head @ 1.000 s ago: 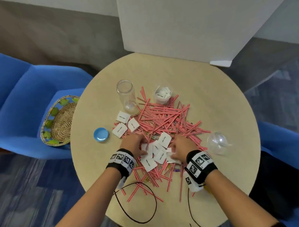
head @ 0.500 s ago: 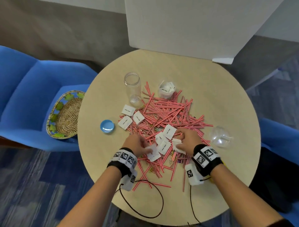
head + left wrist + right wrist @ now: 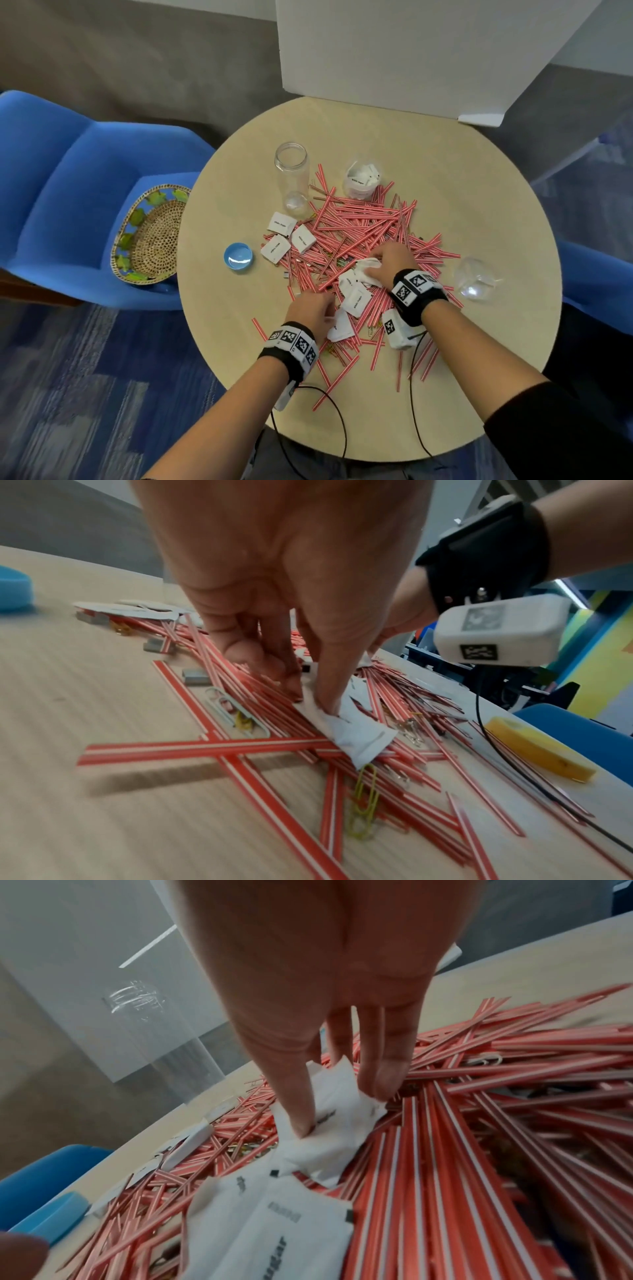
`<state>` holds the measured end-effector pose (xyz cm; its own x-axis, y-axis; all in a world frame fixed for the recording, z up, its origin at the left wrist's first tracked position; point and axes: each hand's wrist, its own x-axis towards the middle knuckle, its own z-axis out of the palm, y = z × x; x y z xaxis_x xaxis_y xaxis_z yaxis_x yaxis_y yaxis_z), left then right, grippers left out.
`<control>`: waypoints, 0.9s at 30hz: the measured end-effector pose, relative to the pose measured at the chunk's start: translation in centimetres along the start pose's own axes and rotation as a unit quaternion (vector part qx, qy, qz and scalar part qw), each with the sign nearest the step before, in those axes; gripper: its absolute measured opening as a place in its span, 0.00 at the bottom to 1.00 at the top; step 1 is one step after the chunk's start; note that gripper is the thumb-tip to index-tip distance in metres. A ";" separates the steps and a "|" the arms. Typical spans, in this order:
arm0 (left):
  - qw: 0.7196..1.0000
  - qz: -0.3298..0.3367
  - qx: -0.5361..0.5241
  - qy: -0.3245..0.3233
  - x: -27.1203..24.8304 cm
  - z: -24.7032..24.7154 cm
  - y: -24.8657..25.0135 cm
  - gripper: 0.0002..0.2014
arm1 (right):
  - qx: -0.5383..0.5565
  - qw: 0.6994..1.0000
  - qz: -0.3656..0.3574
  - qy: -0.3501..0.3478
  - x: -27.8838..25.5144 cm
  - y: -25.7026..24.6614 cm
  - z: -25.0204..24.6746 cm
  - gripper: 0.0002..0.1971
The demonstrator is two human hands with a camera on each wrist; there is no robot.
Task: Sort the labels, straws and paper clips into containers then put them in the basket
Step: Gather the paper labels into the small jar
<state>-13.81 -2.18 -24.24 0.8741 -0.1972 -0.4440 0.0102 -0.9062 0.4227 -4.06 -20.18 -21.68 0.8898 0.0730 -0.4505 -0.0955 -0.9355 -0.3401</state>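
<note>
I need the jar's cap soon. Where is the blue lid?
In the head view the blue lid lies on the table's left part, apart from the straw pile, between the woven basket and three labels.

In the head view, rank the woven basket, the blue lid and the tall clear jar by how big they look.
1. woven basket, largest.
2. tall clear jar.
3. blue lid, smallest.
The basket sits lower, on the chair, so its true lead may be greater.
</note>
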 end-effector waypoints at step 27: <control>0.995 -0.007 -0.100 -0.013 0.1 -2.7 1.1 0.09 | 0.080 0.997 -0.009 -0.001 0.5 2.8 -2.0 0.11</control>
<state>-12.39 -2.22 -21.73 0.8608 -0.1975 -0.4690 0.1206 -0.8162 0.5650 -2.98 -23.42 -21.23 0.8910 0.0897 -0.4451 -0.1505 -0.8666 -0.4758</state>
